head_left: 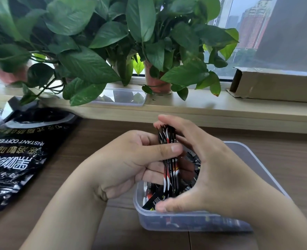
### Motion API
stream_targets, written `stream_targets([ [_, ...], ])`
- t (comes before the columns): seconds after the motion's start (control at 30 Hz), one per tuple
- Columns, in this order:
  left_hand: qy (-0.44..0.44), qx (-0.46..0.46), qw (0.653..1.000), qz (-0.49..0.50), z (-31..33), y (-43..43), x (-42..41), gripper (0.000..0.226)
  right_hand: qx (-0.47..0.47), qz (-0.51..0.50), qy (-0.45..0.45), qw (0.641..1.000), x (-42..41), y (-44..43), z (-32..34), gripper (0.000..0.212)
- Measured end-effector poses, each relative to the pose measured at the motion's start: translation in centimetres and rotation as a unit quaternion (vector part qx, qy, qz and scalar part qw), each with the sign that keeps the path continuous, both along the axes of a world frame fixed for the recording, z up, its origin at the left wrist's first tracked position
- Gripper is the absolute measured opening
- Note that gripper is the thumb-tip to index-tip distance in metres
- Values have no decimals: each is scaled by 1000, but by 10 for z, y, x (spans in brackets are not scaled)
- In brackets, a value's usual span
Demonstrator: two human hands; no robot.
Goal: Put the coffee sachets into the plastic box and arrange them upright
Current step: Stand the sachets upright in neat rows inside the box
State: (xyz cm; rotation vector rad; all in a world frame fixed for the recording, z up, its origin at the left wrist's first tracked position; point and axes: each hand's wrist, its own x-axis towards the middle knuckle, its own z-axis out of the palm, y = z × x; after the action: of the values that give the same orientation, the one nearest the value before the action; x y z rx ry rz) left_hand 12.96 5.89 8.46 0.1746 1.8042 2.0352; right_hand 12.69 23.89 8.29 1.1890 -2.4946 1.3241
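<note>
A clear plastic box [190, 222] stands on the wooden table near the front, with several black and red coffee sachets [151, 200] lying loose inside. Above the box, my left hand [131, 159] grips a bundle of sachets [168, 139] edge-up, its thumb pressed across them. My right hand [210, 166] curls round the same bundle from the right, fingertips on its top end and thumb near its lower end. Much of the box's inside is hidden by my hands.
An opened black instant coffee bag [17, 159] lies on the table at the left. The box's clear lid [123, 98], potted plants [156, 83] and a cardboard box [275, 87] sit on the window ledge behind.
</note>
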Motion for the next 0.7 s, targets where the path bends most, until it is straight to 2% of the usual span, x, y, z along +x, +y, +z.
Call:
stream_targets([
  [0.07,6,40,999,11,5,2,5,32,57,-20,-2,998,-1,6,1,127],
  [0.13,19,52,996,65,7,-2,4,34,84,-62,6,995,-1,12,5,134],
  [0.2,36,68,989,125,10,-10,0,33,68,-93,21,993,-4,17,9,113],
  [0.27,43,79,983,161,10,-17,-5,33,57,-124,63,989,-6,26,8,71],
  [0.3,40,78,982,166,8,-20,-7,34,68,-141,77,985,-7,28,9,50],
  [0.37,25,62,987,149,4,-21,-10,34,137,-148,83,976,-8,26,7,30],
  [0.43,18,36,993,113,0,-18,-11,36,235,-117,79,962,-9,14,-2,28],
  [0.5,16,13,996,89,-3,-17,-11,37,296,-88,26,951,-10,2,-9,35],
  [0.6,19,-3,997,79,-3,-17,-10,36,332,-110,-44,936,-10,1,-6,45],
  [0.7,19,-7,997,76,-2,-17,-10,37,358,-157,-19,920,-14,9,-1,29],
])
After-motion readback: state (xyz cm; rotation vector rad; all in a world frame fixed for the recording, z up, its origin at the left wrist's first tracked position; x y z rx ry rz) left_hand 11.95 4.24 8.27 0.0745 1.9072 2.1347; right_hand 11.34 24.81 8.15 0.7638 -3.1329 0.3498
